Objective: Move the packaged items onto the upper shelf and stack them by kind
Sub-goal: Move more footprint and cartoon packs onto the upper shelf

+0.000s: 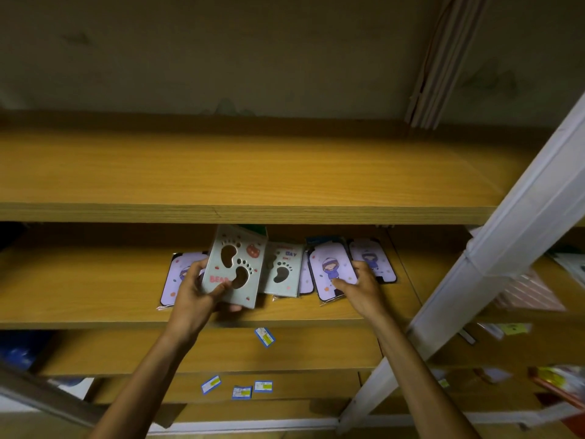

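the left hand [193, 288] grips a grey pack printed with footprints [234, 266], thumb across its front and fingers curled behind, holding it tilted up off the lower shelf [95, 280]. a second grey footprint pack [283, 269] lies flat just beside it. the right hand [361, 285] rests on a lilac pack with a cartoon figure [330, 269], thumb and fingers bent and pinching its right edge. another lilac pack [373, 259] lies just right of that hand, and a third lilac one [175, 280] lies partly hidden behind the left hand. the upper shelf [253, 172] is a bare wooden board above them. small blue price labels [264, 337] sit on the shelf edges below, and a white upright post [512, 248] crosses the right side.
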